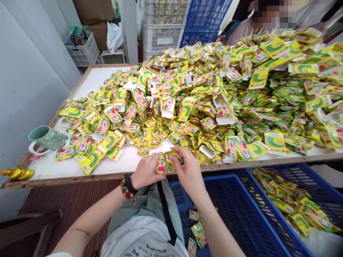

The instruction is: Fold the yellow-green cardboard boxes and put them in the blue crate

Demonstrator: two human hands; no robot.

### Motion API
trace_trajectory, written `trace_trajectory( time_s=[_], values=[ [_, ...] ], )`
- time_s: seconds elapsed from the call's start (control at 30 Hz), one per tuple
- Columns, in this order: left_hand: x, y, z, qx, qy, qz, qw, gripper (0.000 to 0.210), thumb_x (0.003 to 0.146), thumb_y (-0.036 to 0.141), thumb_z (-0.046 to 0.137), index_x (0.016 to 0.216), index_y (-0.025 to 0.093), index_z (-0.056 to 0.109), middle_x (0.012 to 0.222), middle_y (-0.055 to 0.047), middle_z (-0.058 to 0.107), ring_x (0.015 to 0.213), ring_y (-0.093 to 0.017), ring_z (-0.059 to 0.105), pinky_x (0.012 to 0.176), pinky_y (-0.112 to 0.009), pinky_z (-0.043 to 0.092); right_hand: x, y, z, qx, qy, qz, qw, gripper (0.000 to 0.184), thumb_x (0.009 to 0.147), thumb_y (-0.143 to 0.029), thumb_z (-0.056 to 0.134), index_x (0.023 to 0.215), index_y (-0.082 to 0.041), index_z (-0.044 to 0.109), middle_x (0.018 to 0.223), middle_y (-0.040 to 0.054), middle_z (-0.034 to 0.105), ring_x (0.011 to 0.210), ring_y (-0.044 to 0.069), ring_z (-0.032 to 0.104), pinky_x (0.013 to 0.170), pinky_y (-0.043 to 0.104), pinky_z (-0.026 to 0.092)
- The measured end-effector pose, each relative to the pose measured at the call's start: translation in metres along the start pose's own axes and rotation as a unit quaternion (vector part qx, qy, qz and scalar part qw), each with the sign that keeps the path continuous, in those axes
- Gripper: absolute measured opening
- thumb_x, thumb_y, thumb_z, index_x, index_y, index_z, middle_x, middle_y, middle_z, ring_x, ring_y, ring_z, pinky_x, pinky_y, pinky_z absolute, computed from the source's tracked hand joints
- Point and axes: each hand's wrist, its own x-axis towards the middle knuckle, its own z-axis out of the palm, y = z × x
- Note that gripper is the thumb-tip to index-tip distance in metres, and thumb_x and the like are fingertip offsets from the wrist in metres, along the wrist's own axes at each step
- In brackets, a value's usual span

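Yellow-green sachets (170, 161): I see left hand (146, 173) and right hand (189, 171) both pinching a small bunch at the tabletop (128, 160) front edge. Light, slick, floppy I'd guess; grip by sealed edges. Blue crate (235, 210) sits below.

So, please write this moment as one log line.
left hand: holds packet | right hand: same packet | place: table edge | below: blue crate

Packets (214, 92) heaped on the table (80, 167), mug (46, 137) at left, crates (241, 214) seemingly below.
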Motion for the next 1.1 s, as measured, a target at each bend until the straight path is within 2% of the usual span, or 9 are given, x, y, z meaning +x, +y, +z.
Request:
trace_trajectory(
  time_s=[0.17,0.23,0.37,0.5,0.6,0.8,0.93,1.0,1.1],
  values=[
    [-0.014,0.000,0.033,-0.068,0.138,-0.057,0.986,0.066,0.073,0.034,0.069,0.130,0.018,0.040,0.117,-0.012,0.064,0.106,-0.026,0.064,0.090,-0.041,0.055,-0.014,-0.005,0.029,-0.113,0.118,-0.047,0.985,0.027,0.091,-0.031,0.053,0.116,-0.022,0.060,0.097,0.0090,0.069,0.091,0.025,0.061,0.087,0.041,0.044],
    [-0.017,0.001,0.041,-0.073,0.173,-0.063,0.980,0.065,0.075,0.034,0.067,0.131,0.018,0.039,0.115,-0.012,0.065,0.105,-0.026,0.065,0.090,-0.041,0.055,-0.019,-0.003,0.036,-0.139,0.142,-0.066,0.978,0.027,0.090,-0.028,0.054,0.116,-0.024,0.062,0.096,0.0076,0.071,0.099,0.026,0.061,0.101,0.048,0.033],
    [-0.017,0.002,0.047,-0.068,0.216,-0.065,0.972,0.059,0.080,0.033,0.061,0.133,0.020,0.037,0.118,-0.013,0.064,0.107,-0.025,0.064,0.090,-0.040,0.055,-0.027,-0.004,0.042,-0.166,0.068,-0.113,0.977,0.038,0.092,-0.014,0.043,0.122,-0.029,0.061,0.090,0.0037,0.072,0.122,0.028,0.052,0.109,0.056,0.006],
    [-0.017,0.002,0.047,-0.066,0.217,-0.066,0.972,0.059,0.081,0.037,0.061,0.132,0.019,0.038,0.116,-0.012,0.065,0.104,-0.024,0.066,0.087,-0.038,0.056,-0.027,-0.003,0.039,-0.187,0.081,-0.099,0.974,0.039,0.092,-0.016,0.045,0.123,-0.032,0.061,0.105,0.0051,0.071,0.129,0.029,0.045,0.108,0.055,0.012],
    [-0.017,0.001,0.047,-0.065,0.217,-0.073,0.971,0.061,0.081,0.041,0.061,0.133,0.018,0.037,0.117,-0.012,0.065,0.104,-0.024,0.065,0.087,-0.037,0.056,-0.023,0.000,0.038,-0.183,0.103,-0.096,0.973,0.036,0.092,-0.018,0.048,0.119,-0.035,0.064,0.097,0.0036,0.073,0.125,0.029,0.051,0.108,0.054,0.011],
    [-0.020,0.000,0.048,-0.075,0.232,-0.055,0.968,0.059,0.084,0.038,0.056,0.136,0.019,0.034,0.118,-0.013,0.064,0.103,-0.023,0.066,0.085,-0.036,0.056,-0.025,0.001,0.037,-0.076,-0.029,-0.110,0.991,0.046,0.092,-0.016,0.041,0.132,-0.037,0.052,0.100,-0.0006,0.075,0.125,0.025,0.053,0.112,0.056,0.001],
    [-0.022,0.000,0.047,-0.087,0.231,-0.068,0.967,0.065,0.081,0.041,0.061,0.136,0.021,0.033,0.121,-0.013,0.061,0.106,-0.024,0.064,0.086,-0.037,0.055,-0.027,0.003,0.042,0.115,0.049,0.020,0.992,0.057,0.087,-0.028,0.054,0.142,-0.034,0.040,0.144,0.0036,0.050,0.136,0.025,0.040,0.115,0.053,0.016],
    [-0.021,0.000,0.046,-0.088,0.229,-0.055,0.968,0.054,0.080,0.039,0.061,0.127,0.023,0.040,0.119,-0.010,0.061,0.106,-0.023,0.063,0.086,-0.037,0.055,-0.025,0.005,0.049,0.268,0.052,0.137,0.952,0.065,0.082,-0.033,0.061,0.143,-0.030,0.039,0.145,0.0059,0.047,0.134,0.026,0.044,0.110,0.049,0.033],
    [-0.019,0.000,0.045,-0.085,0.204,-0.046,0.974,0.039,0.080,0.034,0.060,0.115,0.025,0.045,0.114,-0.008,0.061,0.101,-0.022,0.064,0.084,-0.036,0.054,-0.022,0.008,0.056,0.448,-0.026,0.258,0.856,0.046,0.078,-0.038,0.064,0.122,-0.023,0.064,0.118,0.0077,0.069,0.111,0.027,0.064,0.097,0.045,0.050]
  ],
)
